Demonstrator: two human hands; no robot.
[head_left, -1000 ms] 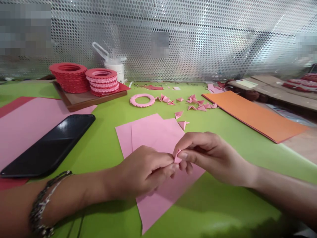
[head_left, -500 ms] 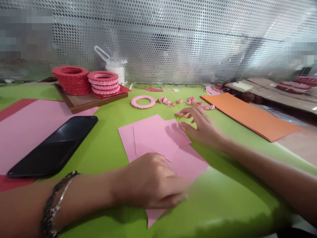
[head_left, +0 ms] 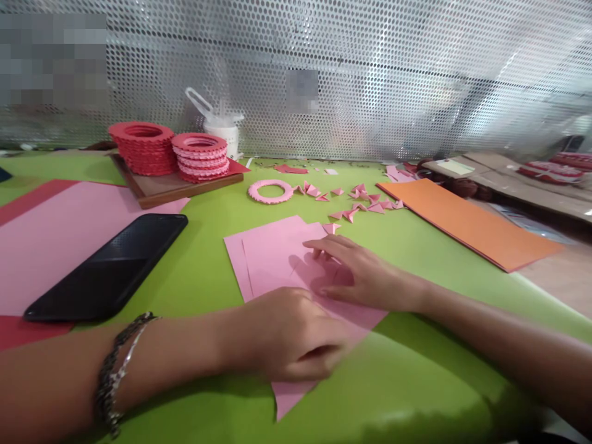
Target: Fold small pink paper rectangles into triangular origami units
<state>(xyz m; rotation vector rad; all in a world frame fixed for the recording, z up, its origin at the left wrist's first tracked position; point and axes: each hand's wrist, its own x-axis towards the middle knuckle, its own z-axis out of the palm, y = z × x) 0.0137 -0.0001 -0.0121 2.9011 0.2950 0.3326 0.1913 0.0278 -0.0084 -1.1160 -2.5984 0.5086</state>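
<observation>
Green tabletop [head_left: 203,253] — phone [head_left: 115,262], orange sheet [head_left: 467,223] flanking pink sheets [head_left: 272,259] — left hand [head_left: 293,336] part-covering.

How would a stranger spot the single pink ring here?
On the green table, find the brown tray at the back left. The pink ring lies just to its right. Unlike the tray's stacked rings and the angular folded pieces nearby, it's single and round.
</observation>
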